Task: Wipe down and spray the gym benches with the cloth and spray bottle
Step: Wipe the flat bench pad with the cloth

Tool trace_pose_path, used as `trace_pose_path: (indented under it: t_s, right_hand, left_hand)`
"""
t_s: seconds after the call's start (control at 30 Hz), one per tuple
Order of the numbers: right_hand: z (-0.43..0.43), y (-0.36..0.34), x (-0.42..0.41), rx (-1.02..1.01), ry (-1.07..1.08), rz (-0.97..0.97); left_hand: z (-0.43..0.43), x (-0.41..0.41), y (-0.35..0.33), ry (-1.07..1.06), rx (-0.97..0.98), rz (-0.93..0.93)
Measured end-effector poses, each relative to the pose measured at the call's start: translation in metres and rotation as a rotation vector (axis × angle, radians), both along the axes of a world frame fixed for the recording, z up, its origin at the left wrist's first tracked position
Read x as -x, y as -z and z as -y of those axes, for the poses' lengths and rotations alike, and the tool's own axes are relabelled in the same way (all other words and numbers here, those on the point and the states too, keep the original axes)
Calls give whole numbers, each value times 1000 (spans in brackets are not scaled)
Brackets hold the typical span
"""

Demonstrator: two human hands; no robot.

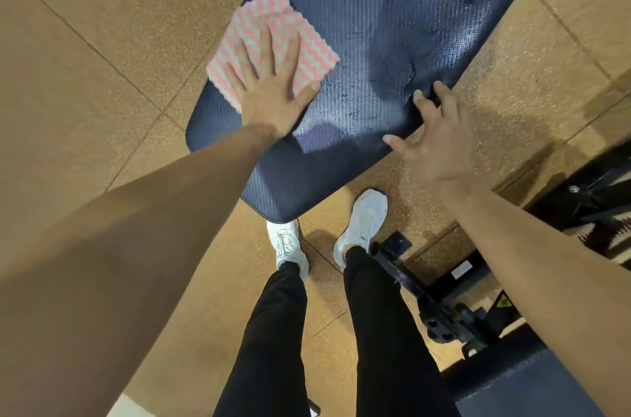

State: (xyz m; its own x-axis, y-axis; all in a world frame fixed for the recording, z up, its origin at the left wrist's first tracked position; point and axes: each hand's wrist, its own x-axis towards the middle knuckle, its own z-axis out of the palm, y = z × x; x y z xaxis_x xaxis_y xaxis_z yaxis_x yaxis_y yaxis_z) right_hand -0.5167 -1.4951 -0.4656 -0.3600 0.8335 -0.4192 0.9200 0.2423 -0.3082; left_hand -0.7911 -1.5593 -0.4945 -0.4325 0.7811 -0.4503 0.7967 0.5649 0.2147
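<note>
Tan speckled floor [102, 23], white shoes [362, 225], black frame [409, 280].

Cloth [273, 40]: pink-and-white wavy stripes, roughly square, spread flat on the bench pad [392, 23] near its left edge, with one side at or just over that edge. The left hand [273, 92] presses it flat, fingers spread. The pad is dark navy ribbed vinyl and runs diagonally through the view, rounded end towards the feet. Wet sheen and dark streaks cover its middle and right side.
</note>
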Motion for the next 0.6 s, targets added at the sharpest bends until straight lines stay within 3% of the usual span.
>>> trace_pose_path:
  t_s: [0.17, 0.3, 0.47, 0.6]
  right_hand:
    - [-11, 3, -14, -15, -78, -26]
    - [-21, 3, -22, 4, -108, -47]
    - [-27, -4, -25, 45, -149, -35]
    - [-33, -10, -25, 94, -147, -47]
  left_hand:
    - [36, -56, 5, 226, 37, -45]
    - [62, -101, -4, 468, 107, 22]
    - [76, -105, -6, 551, 72, 136]
    - [52, -85, -4, 435, 82, 61]
